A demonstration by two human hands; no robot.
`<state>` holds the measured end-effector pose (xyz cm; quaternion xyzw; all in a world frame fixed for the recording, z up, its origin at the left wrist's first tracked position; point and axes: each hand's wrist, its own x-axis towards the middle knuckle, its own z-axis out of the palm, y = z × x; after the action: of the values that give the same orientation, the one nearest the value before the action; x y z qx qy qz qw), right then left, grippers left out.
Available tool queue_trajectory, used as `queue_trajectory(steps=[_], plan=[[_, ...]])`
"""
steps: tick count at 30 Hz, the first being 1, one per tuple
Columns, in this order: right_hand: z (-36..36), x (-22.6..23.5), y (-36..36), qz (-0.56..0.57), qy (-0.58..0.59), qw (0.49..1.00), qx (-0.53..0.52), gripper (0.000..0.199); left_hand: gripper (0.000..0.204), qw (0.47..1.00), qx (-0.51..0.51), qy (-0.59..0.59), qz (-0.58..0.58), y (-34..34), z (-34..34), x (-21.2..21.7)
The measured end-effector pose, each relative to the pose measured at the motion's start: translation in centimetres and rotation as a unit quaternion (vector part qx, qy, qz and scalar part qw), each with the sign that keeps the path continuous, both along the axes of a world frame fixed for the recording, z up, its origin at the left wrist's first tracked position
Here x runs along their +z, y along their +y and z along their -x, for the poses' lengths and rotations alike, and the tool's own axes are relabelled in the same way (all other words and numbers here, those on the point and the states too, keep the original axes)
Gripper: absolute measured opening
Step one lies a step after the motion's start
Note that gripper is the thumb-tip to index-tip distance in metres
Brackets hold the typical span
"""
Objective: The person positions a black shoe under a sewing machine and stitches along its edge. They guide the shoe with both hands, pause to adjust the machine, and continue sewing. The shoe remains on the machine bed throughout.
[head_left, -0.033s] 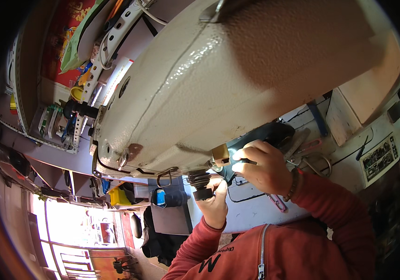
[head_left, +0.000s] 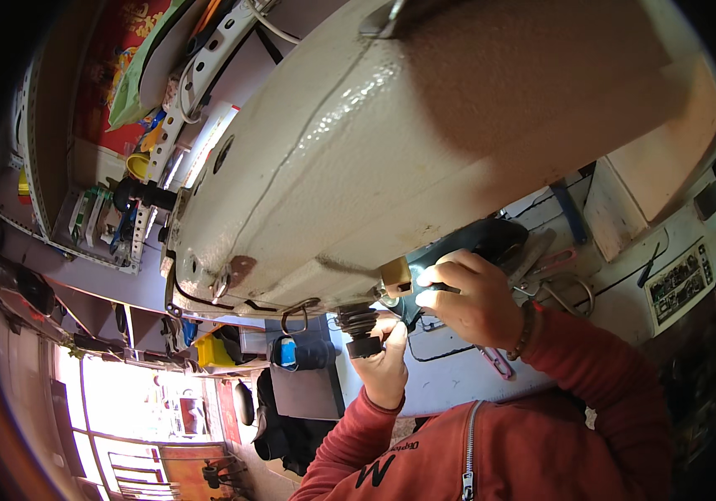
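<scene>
Blk lettering, lg + sm, on red zip top; yel. script on red sheet, illeg.

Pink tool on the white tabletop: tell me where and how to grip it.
Pinch the pink tool across its narrow width, near the end closest to the torso, probably coming from above on the person's left. It is long and slim, lies on the tabletop, and the right hand and red sleeve crowd its other sides.

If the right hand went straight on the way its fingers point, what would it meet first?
The right hand would probably meet the small tan block beside the pale machine body first, though depth is unclear.
</scene>
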<state>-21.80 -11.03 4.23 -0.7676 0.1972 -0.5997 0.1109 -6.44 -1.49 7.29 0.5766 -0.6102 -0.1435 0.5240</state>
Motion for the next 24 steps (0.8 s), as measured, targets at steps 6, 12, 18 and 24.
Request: queue_trajectory(steps=[6,12,18,24], plan=[[-0.4,0.2,-0.2,-0.018,-0.021,0.999,0.019,0.013,0.007,0.998,0.013,0.065,-0.01,0.4,0.1,-0.2],[-0.6,0.3,0.0,-0.071,-0.025,0.996,0.04,0.018,0.018,0.991,0.102,0.083,0.002,-0.5,-2.2,-1.0],[-0.5,0.2,0.1,-0.091,-0.018,0.994,0.056,0.02,0.015,0.971,0.098,-0.118,0.181,0.4,-2.2,-4.3],[-0.4,0.1,-0.2,-0.036,-0.011,0.998,0.046,0.013,0.036,0.944,0.073,-0.281,0.16,-0.6,-1.8,-6.0]])
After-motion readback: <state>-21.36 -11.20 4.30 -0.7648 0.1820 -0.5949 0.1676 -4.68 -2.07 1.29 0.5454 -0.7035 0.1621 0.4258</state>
